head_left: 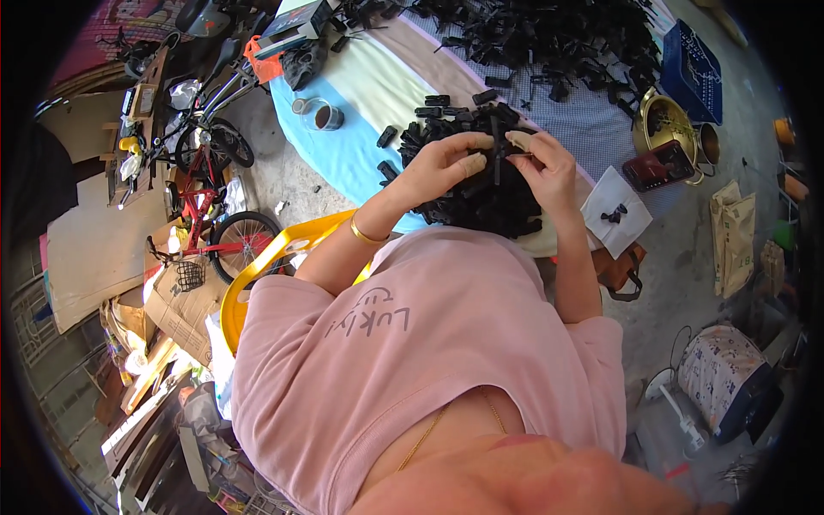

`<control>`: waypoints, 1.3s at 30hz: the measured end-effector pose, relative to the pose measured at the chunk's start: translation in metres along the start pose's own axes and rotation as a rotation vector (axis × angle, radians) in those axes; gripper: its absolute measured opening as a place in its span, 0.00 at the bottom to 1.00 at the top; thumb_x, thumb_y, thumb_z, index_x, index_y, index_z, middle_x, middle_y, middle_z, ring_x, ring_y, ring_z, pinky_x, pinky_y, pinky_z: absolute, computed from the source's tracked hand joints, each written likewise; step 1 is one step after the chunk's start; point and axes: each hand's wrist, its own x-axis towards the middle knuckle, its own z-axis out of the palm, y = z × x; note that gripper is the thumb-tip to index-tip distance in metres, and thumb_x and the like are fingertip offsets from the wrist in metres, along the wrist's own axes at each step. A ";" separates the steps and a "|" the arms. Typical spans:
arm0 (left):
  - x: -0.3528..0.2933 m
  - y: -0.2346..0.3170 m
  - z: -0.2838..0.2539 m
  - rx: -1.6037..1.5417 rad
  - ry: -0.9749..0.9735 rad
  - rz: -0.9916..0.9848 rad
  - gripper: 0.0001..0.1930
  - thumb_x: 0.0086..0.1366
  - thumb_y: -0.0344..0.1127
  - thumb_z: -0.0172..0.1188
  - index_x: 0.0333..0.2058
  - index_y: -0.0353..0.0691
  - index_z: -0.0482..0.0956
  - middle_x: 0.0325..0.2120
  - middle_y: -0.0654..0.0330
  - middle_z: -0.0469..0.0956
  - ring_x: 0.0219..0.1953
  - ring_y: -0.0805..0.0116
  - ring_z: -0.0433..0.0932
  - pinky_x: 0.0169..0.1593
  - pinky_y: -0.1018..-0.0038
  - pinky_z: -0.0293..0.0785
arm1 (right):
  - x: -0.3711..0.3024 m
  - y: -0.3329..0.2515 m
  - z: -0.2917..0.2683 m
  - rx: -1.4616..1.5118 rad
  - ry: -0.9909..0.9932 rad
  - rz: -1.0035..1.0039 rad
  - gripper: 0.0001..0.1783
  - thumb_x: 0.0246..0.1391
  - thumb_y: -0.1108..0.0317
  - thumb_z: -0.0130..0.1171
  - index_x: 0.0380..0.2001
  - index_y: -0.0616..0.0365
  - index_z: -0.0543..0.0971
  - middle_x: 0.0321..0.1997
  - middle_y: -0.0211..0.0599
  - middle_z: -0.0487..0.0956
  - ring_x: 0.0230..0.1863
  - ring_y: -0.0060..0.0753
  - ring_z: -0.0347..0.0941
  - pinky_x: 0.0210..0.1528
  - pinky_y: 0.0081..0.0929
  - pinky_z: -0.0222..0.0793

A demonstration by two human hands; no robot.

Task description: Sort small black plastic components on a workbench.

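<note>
Both my hands meet above a heap of small black plastic parts (481, 210) close in front of my body. A narrow, elongated black plastic piece (498, 159) stands between them. My left hand (445, 165) pinches it from the left with bent fingers, and a gold bangle circles that wrist. From the right, the fingertips of my right hand (547, 168) close on the upper part of the same piece. Its exact shape is hard to make out against the dark heap. A much larger spread of similar black parts (558, 39) covers the far side of the cloth.
A striped cloth (390, 69) lies beneath the parts. At its left stands a clear cup (326, 118) with brown contents. Rightward are a gold-coloured pot (652, 129), a phone (658, 166), white paper (608, 230) bearing small black bits, and a blue box (691, 73). A yellow chair (236, 309) is beside me.
</note>
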 end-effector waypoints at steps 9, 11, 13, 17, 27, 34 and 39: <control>-0.001 0.009 -0.010 -0.627 -0.148 -0.217 0.23 0.62 0.33 0.50 0.55 0.33 0.59 0.43 0.57 0.71 0.42 0.70 0.74 0.47 0.75 0.70 | -0.006 -0.024 0.011 0.268 -0.002 0.043 0.16 0.44 0.79 0.58 0.41 0.63 0.75 0.27 0.28 0.73 0.25 0.15 0.68 0.26 0.12 0.63; -0.004 0.015 -0.005 -0.537 -0.081 -0.146 0.22 0.61 0.31 0.51 0.53 0.33 0.60 0.42 0.57 0.71 0.42 0.70 0.74 0.47 0.76 0.70 | -0.009 -0.008 0.011 0.309 -0.035 0.144 0.14 0.48 0.75 0.57 0.41 0.65 0.74 0.30 0.27 0.74 0.27 0.13 0.67 0.29 0.12 0.64; -0.005 0.016 0.002 -0.446 -0.015 -0.076 0.22 0.60 0.30 0.52 0.52 0.33 0.62 0.42 0.57 0.71 0.41 0.69 0.74 0.46 0.76 0.70 | -0.010 -0.002 0.013 0.460 -0.041 0.265 0.13 0.49 0.73 0.57 0.40 0.65 0.74 0.33 0.27 0.75 0.28 0.14 0.68 0.33 0.12 0.65; -0.006 0.015 0.003 -0.406 -0.056 0.083 0.19 0.55 0.28 0.58 0.45 0.32 0.65 0.38 0.57 0.72 0.40 0.68 0.73 0.45 0.76 0.68 | -0.007 -0.017 0.009 0.685 -0.070 0.349 0.12 0.47 0.74 0.58 0.38 0.65 0.75 0.32 0.27 0.74 0.29 0.16 0.69 0.34 0.11 0.64; -0.012 0.017 -0.003 -0.404 -0.187 -0.159 0.13 0.52 0.30 0.62 0.34 0.36 0.69 0.32 0.62 0.73 0.39 0.74 0.73 0.40 0.83 0.69 | -0.007 -0.037 0.002 0.408 -0.227 -0.025 0.13 0.42 0.79 0.59 0.35 0.67 0.76 0.27 0.30 0.72 0.27 0.18 0.70 0.28 0.11 0.64; -0.020 0.026 0.010 -0.139 0.042 -0.037 0.10 0.54 0.24 0.59 0.33 0.34 0.68 0.31 0.63 0.73 0.36 0.77 0.72 0.41 0.81 0.70 | -0.016 -0.037 0.009 0.344 -0.080 0.168 0.16 0.45 0.77 0.58 0.40 0.66 0.75 0.31 0.29 0.76 0.27 0.13 0.70 0.29 0.09 0.64; -0.026 0.034 0.021 0.163 0.168 0.096 0.11 0.55 0.22 0.57 0.38 0.30 0.70 0.34 0.61 0.74 0.38 0.76 0.73 0.44 0.80 0.70 | -0.013 -0.042 0.011 0.242 -0.074 0.237 0.17 0.44 0.77 0.59 0.41 0.66 0.75 0.33 0.30 0.77 0.31 0.12 0.71 0.32 0.07 0.65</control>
